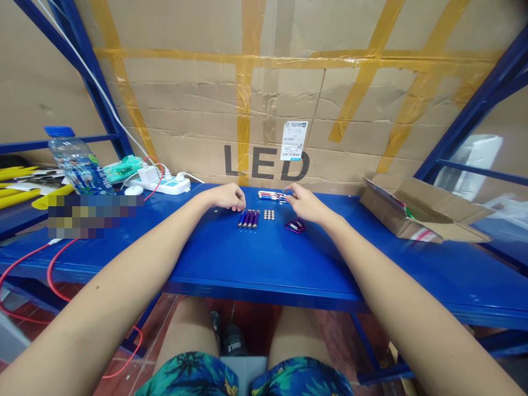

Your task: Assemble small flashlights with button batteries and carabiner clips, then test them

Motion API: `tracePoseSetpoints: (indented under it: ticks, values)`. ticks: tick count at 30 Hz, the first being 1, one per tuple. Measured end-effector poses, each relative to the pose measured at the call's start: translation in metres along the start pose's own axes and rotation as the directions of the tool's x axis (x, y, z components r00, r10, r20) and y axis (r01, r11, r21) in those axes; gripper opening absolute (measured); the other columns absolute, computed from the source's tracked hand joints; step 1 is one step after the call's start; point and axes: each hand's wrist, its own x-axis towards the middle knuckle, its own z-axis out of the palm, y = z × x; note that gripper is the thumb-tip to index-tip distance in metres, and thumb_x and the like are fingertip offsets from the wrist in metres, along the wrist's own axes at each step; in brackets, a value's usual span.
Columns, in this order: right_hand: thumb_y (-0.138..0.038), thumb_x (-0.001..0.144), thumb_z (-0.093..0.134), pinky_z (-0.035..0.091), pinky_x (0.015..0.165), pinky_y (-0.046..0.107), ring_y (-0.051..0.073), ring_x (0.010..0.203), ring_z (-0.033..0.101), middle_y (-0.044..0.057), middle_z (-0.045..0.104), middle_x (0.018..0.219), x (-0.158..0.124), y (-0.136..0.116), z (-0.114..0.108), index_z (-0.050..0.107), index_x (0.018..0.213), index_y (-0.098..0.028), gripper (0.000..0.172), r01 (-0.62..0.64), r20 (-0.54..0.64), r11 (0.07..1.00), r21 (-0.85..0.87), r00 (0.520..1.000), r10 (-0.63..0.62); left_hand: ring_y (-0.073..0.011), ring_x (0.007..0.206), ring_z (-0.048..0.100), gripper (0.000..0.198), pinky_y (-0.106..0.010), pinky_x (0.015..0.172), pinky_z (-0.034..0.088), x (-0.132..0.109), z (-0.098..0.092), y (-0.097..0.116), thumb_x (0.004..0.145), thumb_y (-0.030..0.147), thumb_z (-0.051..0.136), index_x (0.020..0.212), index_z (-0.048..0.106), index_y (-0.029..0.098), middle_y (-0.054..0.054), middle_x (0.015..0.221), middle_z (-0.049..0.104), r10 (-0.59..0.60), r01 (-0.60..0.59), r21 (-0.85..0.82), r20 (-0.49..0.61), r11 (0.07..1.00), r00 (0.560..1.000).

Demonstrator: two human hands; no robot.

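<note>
My left hand [228,197] is pinched closed at the far end of a row of small metallic tubes [248,219], blue and purple, lying side by side; what its fingertips hold is hidden. My right hand [304,202] closes its fingers on a thin blue loop that looks like a carabiner [286,192]. Just left of it, several slim metallic tubes [269,195] in red, blue and silver lie in a bundle. Small silver discs [269,214], like button cells, form a grid between my hands. Nearer to me rest purple carabiners [295,226].
On the blue table [264,264], an open cardboard box [412,214] stands at right. To the left are a water bottle [78,165], a white power strip [173,186], a red cable [53,264] and yellow tools [20,192]. A large carton [185,110] rises behind.
</note>
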Motion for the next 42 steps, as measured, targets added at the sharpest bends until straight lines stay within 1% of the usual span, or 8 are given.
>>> tracePoseSetpoints:
  ticks: [7,13,20,24,28,36,39,42]
  values:
    - [-0.026,0.095,0.046,0.049,0.081,0.039,0.022,0.084,0.061,0.011,0.067,0.097,0.001,0.003,0.001,0.058,0.115,-0.016,0.025,0.011,0.002,1.000,-0.008,1.000,-0.011,-0.0143,0.058,0.055,0.020,-0.025,0.054,0.036,-0.003,0.000,0.005,0.063,0.023,0.062,0.076,0.077,0.019,-0.003,0.063,0.067,0.011,-0.010,0.040,-0.028,0.999,1.000]
    - [-0.025,0.095,0.046,0.048,0.082,0.039,0.023,0.084,0.061,0.011,0.068,0.096,0.000,0.000,0.000,0.058,0.113,-0.016,0.023,0.010,0.008,1.000,-0.010,1.000,-0.010,-0.0149,0.059,0.056,0.021,-0.026,0.055,0.038,-0.003,0.000,0.005,0.063,0.024,0.062,0.077,0.077,0.018,-0.003,0.063,0.067,0.010,-0.009,0.028,-0.011,1.000,1.000]
    - [-0.028,0.096,0.048,0.048,0.086,0.041,0.026,0.098,0.063,0.013,0.068,0.110,0.002,0.005,0.001,0.058,0.112,-0.017,0.022,0.019,0.015,1.000,0.006,1.000,-0.019,-0.0151,0.059,0.056,0.022,-0.026,0.054,0.038,-0.003,-0.002,0.006,0.064,0.025,0.062,0.078,0.077,0.019,-0.004,0.065,0.068,-0.008,0.008,0.032,0.014,0.999,1.000]
    - [-0.026,0.095,0.049,0.048,0.089,0.042,0.028,0.106,0.062,0.015,0.067,0.119,0.002,0.006,0.002,0.058,0.113,-0.017,0.022,0.023,0.015,1.000,0.004,1.000,-0.023,-0.0148,0.058,0.055,0.021,-0.026,0.053,0.036,-0.004,-0.001,0.006,0.063,0.024,0.062,0.076,0.077,0.018,-0.004,0.063,0.067,0.007,-0.007,0.025,-0.006,1.000,1.000]
    - [-0.023,0.094,0.049,0.047,0.093,0.044,0.029,0.111,0.061,0.016,0.066,0.121,0.001,0.003,0.001,0.059,0.113,-0.016,0.022,0.023,0.016,1.000,-0.002,1.000,-0.023,-0.0149,0.058,0.056,0.021,-0.026,0.053,0.037,-0.004,0.000,0.008,0.063,0.024,0.062,0.076,0.077,0.019,-0.003,0.063,0.067,-0.002,0.002,0.024,0.001,1.000,1.000]
    - [-0.026,0.095,0.048,0.049,0.086,0.041,0.026,0.093,0.064,0.014,0.069,0.107,0.000,0.002,0.000,0.059,0.116,-0.016,0.025,0.010,0.024,1.000,-0.010,1.000,-0.010,-0.0157,0.060,0.056,0.020,-0.027,0.053,0.037,-0.005,-0.001,0.009,0.064,0.024,0.061,0.077,0.076,0.019,-0.005,0.067,0.067,-0.022,0.022,0.031,0.003,0.999,1.000]
    - [-0.025,0.095,0.048,0.049,0.086,0.040,0.025,0.094,0.063,0.015,0.069,0.108,0.000,0.001,0.000,0.059,0.116,-0.015,0.026,0.005,0.027,1.000,-0.023,1.000,-0.004,-0.0151,0.061,0.057,0.018,-0.027,0.056,0.040,-0.003,-0.002,0.005,0.066,0.025,0.060,0.075,0.074,0.018,-0.005,0.069,0.068,0.016,-0.016,0.013,-0.036,1.000,0.999]
    - [-0.025,0.095,0.047,0.049,0.089,0.039,0.025,0.099,0.063,0.015,0.068,0.115,0.000,0.000,-0.002,0.060,0.117,-0.015,0.028,-0.004,0.031,0.999,-0.035,0.999,0.005,-0.0147,0.064,0.058,0.016,-0.027,0.062,0.043,0.000,-0.002,0.003,0.070,0.023,0.057,0.074,0.071,0.016,-0.005,0.071,0.068,0.041,-0.040,0.013,-0.139,0.999,0.989]
